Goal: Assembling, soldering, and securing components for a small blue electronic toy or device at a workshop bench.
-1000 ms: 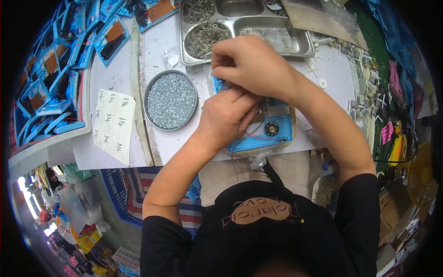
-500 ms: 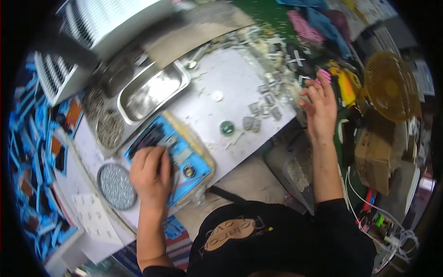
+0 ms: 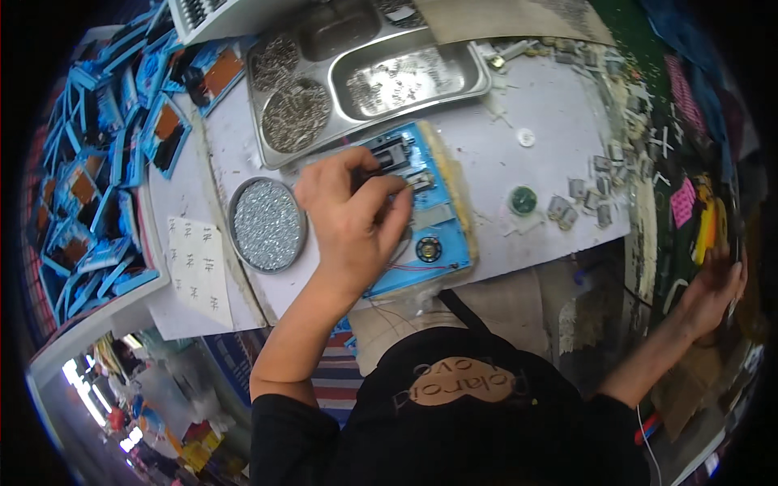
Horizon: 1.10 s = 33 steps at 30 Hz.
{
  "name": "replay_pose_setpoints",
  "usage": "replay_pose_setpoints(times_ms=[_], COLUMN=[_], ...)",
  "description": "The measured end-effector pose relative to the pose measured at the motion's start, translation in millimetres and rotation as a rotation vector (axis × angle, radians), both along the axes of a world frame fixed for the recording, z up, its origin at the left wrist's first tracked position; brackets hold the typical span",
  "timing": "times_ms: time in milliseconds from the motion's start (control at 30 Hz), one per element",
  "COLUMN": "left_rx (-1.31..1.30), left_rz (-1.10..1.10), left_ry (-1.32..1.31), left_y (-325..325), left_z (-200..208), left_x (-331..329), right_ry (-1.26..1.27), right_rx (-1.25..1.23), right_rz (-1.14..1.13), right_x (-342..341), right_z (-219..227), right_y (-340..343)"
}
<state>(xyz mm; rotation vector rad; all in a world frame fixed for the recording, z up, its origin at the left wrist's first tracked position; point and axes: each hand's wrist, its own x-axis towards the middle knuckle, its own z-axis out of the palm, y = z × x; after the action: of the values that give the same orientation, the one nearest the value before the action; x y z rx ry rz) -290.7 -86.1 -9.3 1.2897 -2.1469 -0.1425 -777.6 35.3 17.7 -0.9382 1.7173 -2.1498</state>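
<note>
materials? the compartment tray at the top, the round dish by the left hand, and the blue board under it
Compartment tray: looks like stainless steel, bright grey with soft reflections and pressed, rounded wells.
Round dish: seemingly metal too, with a thin grey rim; the glittery fill reads as small shiny parts.
Blue board under the left hand: probably moulded plastic, flat matte blue; I cannot tell for sure.

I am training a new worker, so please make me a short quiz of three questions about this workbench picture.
1. True or false: the left hand rests on the blue board.
2. What lies left of that board? A) a round tin of shiny small parts B) a wooden bowl C) a glass jar
3. Fill in: the right hand reaches far to the person's ____ side, away from the metal tray.

Key: 1 true; 2 A, the round tin; 3 right.
</note>
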Motion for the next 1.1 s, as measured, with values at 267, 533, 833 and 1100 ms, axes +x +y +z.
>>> replay_pose_setpoints(times_ms=[267,533,833,1100], left_rx=[0.094,0.089,0.086,0.068], left_rz=[0.005,0.015,0.015,-0.015], left_ry=[0.200,0.099,0.152,0.127], left_y=[-5.9,-7.5,-7.6,-5.4], left_z=[-14.0,-8.3,-14.5,-13.7], left_x=[-1.3,-4.1,-2.8,-1.6], right_ry=[-0.096,0.195,0.229,0.323], right_rx=[0.247,0.263,0.252,0.246], right_rz=[0.790,1.025,1.026,1.022], right_x=[182.2,215.6,224.3,222.0], right_z=[-23.7,-30.7,-28.0,-29.6], right_y=[-55.7,-84.2,-86.5,-80.6])
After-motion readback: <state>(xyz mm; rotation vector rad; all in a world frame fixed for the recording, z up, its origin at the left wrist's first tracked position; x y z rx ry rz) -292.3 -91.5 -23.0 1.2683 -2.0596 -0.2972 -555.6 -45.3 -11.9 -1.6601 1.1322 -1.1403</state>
